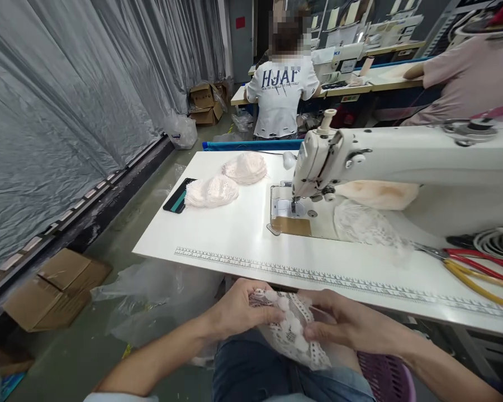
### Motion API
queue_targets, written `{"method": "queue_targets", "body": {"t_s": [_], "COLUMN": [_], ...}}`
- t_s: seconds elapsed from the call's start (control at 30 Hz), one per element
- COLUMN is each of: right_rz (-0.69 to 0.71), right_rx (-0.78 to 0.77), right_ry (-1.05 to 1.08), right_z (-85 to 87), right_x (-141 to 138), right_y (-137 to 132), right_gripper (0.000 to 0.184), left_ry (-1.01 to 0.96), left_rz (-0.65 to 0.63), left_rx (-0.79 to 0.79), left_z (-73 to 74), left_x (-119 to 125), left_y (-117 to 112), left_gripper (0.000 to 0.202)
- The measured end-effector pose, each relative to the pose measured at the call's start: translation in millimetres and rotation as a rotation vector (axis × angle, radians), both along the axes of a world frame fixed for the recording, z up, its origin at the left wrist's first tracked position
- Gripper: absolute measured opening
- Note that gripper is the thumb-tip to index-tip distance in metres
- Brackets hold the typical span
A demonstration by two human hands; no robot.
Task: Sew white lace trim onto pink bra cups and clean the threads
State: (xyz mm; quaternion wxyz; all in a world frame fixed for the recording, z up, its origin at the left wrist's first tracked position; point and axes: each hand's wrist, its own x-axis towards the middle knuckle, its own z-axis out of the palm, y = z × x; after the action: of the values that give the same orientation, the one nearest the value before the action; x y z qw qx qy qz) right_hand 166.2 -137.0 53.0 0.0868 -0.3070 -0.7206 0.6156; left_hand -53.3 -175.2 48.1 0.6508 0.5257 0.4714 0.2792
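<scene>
A piece of white lace fabric (292, 328) with a raised floral pattern is held over my lap, just below the table's front edge. My left hand (243, 308) grips its left side, thumb lying across the top. On the other side, my right hand (339, 321) pinches the lace between thumb and fingers. Beyond my hands stands a white sewing machine (318, 162), its presser foot (294, 205) over the metal needle plate. Another white lace piece (366, 223) lies right of the needle, beside a cream fabric piece (379, 194).
Two pale lace bundles (212, 191) (245, 167) lie on the white table (159, 237), one against a dark phone-like object (178, 196). Scissors with red and yellow handles (482, 271) rest at right. A purple basket (388, 379) is below. Cardboard boxes (54, 290) sit left; two people work ahead.
</scene>
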Motion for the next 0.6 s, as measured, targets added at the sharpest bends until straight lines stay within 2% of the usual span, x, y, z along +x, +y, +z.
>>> {"method": "queue_targets", "body": {"t_s": [0.07, 0.23, 0.4, 0.6], "right_rz": [-0.057, -0.093, -0.101, -0.137], "right_rx": [-0.036, -0.115, -0.089, -0.056], "right_ry": [0.025, 0.049, 0.056, 0.037], "right_z": [-0.8, -11.2, -13.6, -12.9], "right_x": [2.9, 6.2, 12.8, 11.1], "right_y": [-4.8, -11.6, -11.6, -7.3], "right_gripper": [0.039, 0.038, 0.032, 0.028], "left_ry": [-0.045, 0.026, 0.141, 0.166], "left_rz": [0.001, -0.018, -0.010, -0.013], "left_rx": [-0.055, -0.028, -0.006, -0.010], "left_z": [2.0, -4.3, -7.1, -6.0], "left_x": [5.7, 11.3, 12.4, 12.6], "left_y": [1.7, 5.2, 4.6, 7.1], "left_gripper": [0.021, 0.021, 0.026, 0.032]}}
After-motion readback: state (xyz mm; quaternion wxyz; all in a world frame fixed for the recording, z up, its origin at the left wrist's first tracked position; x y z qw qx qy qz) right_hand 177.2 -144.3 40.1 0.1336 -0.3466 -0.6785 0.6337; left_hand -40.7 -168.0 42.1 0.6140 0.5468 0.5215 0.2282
